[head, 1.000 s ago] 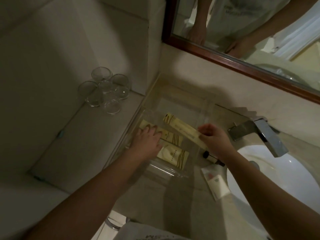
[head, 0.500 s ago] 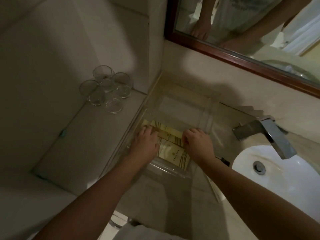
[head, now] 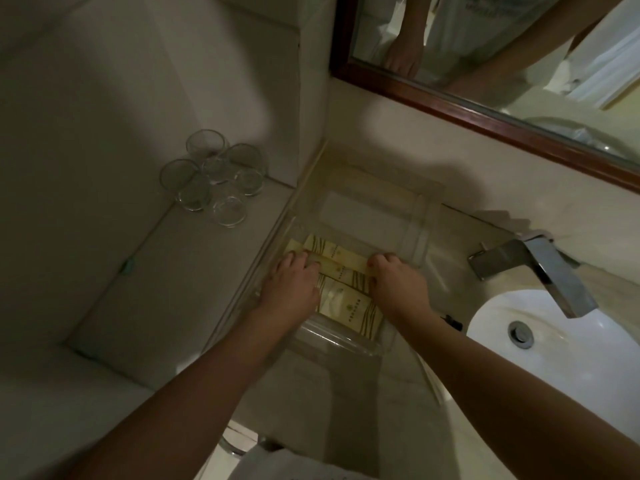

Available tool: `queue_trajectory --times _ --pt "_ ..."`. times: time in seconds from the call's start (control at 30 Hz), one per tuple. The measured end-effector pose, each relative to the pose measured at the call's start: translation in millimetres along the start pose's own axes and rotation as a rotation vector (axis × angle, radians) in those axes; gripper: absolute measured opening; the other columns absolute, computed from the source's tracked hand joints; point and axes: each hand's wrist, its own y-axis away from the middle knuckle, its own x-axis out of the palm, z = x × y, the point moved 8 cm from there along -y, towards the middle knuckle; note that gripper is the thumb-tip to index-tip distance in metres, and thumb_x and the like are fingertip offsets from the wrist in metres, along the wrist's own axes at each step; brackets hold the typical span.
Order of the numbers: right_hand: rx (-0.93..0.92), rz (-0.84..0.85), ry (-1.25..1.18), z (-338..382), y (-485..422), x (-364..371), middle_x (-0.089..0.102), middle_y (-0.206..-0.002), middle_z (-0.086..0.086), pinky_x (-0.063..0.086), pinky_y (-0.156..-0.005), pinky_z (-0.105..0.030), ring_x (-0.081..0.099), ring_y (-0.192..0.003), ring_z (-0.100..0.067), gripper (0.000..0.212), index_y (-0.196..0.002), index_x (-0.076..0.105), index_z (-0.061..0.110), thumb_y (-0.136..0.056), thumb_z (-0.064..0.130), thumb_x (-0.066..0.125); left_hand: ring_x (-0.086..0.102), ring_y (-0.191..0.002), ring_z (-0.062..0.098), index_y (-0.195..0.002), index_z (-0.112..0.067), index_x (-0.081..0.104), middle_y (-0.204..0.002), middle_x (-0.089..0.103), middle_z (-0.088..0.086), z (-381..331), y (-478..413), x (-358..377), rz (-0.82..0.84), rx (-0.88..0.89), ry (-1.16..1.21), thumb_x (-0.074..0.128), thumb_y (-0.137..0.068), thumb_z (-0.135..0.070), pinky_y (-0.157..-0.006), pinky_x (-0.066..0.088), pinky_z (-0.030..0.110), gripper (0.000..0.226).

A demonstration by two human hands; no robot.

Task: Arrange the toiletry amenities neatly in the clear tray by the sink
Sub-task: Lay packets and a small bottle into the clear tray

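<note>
Dim light falls on pale tiled walls [head: 104,81] meeting in a corner above a stone ledge [head: 149,289] that bears a cluster of clear glasses [head: 214,178], while a dark wood-framed mirror [head: 485,46] hangs over the beige counter [head: 346,393], a chrome faucet [head: 540,268] and a white basin [head: 554,368]

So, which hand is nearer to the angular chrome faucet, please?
Right. The right hand is on the yellow packets, left of the angular chrome faucet; the left hand is farther left, across them.

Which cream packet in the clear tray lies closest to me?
The cream, gold-striped paper packet between the wrists, beside the clear plastic tray's near wall; others lie beyond it.
</note>
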Motion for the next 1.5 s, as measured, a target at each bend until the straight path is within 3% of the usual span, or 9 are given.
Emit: queue_trajectory --times 0.13,0.27,0.37,0.57,0.77,0.9,1.0,1.2,1.5 --pt "0.007 -0.058 -0.057 1 -1 -18 0.064 -0.093 0.007 0.050 -0.051 -0.027 0.060 -0.064 -0.011 0.018 -0.103 0.061 0.024 -0.097 0.029 0.045 0.051 -0.116 0.027 -0.114 -0.011 0.063 -0.126 0.056 0.012 6 2 -12 -0.144 -0.021 0.194 0.050 -0.089 -0.023 -0.096 0.045 0.039 0.031" --pt "-0.104 -0.169 -0.306 6 12 -38 0.067 -0.094 0.004 0.054 -0.060 -0.027 0.065 -0.074 -0.012 0.010 -0.098 0.064 0.019 -0.093 0.022 0.056 0.061 -0.076 0.021 -0.091 -0.014 0.060 -0.089 0.062 0.005 43 20 -45 -0.415 -0.455 0.881 0.047 -0.096 -0.029 -0.059 0.049 0.030 0.020" --pt "-0.203 -0.243 -0.517 10 22 -52 0.068 -0.096 0.001 0.056 -0.068 -0.028 0.065 -0.080 -0.013 0.007 -0.093 0.066 0.015 -0.087 0.011 0.064 0.064 -0.079 0.026 -0.098 -0.008 0.058 -0.095 0.066 0.016 45 17 -29 -0.057 -0.684 1.651 0.040 -0.098 -0.044 -0.062 0.050 0.034 0.041" --pt "-0.359 -0.265 -0.716 31 23 -64 0.069 -0.103 -0.001 0.056 -0.077 -0.028 0.066 -0.091 -0.012 0.017 -0.080 0.066 0.012 -0.078 -0.005 0.065 0.052 -0.066 0.014 -0.111 -0.001 0.064 -0.084 0.062 0.010 -20 22 -9 0.624 -0.262 1.446 0.062 -0.090 -0.015 -0.057 0.045 0.023 0.026" --pt "0.114 0.020 -0.895 -1 28 -23 0.056 -0.124 0.006 0.057 -0.079 -0.028 0.061 -0.103 -0.007 0.039 -0.125 0.053 0.022 -0.088 0.026 0.063 0.057 -0.047 0.008 -0.090 -0.006 0.059 -0.069 0.060 0.009 -9 0 4 0.244 -0.594 1.621 0.058 -0.091 -0.004 -0.039 0.046 0.017 0.003" --pt "0.476 0.317 -1.041 -14 45 26 0.071 -0.099 -0.006 0.060 -0.071 -0.037 0.072 -0.078 -0.017 0.014 -0.107 0.060 0.015 -0.093 0.020 0.059 0.066 -0.047 0.012 -0.097 0.001 0.055 -0.072 0.064 0.015 -11 -6 9 0.092 -0.712 1.772 0.055 -0.093 -0.001 -0.044 0.054 0.020 0.005" --pt "0.621 0.253 -1.163 -22 44 41 0.072 -0.087 -0.006 0.055 -0.058 -0.029 0.069 -0.070 -0.016 0.010 -0.102 0.064 0.012 -0.094 0.015 0.058 0.069 -0.057 0.017 -0.100 0.001 0.058 -0.087 0.067 0.019 -14 -6 9 0.078 -0.669 1.593 0.054 -0.094 -0.006 -0.051 0.057 0.025 0.010" --pt "0.804 0.116 -1.191 -37 26 41 0.067 -0.072 -0.009 0.045 -0.041 -0.016 0.062 -0.044 -0.006 0.012 -0.087 0.065 0.004 -0.094 0.009 0.057 0.044 -0.120 0.023 -0.120 -0.017 0.058 -0.130 0.051 0.005 -43 2 -9 -0.043 0.009 0.112 0.050 -0.091 -0.036 -0.097 0.042 0.040 0.035" --pt "0.851 0.132 -1.192 -34 18 52 0.072 -0.080 -0.013 0.051 -0.049 -0.023 0.069 -0.061 -0.016 0.014 -0.096 0.066 0.001 -0.090 0.008 0.055 0.015 -0.145 0.029 -0.144 -0.019 0.033 -0.157 0.022 0.008 -47 15 21 0.134 0.119 -0.056 0.042 -0.094 -0.049 -0.115 0.019 0.045 0.059"
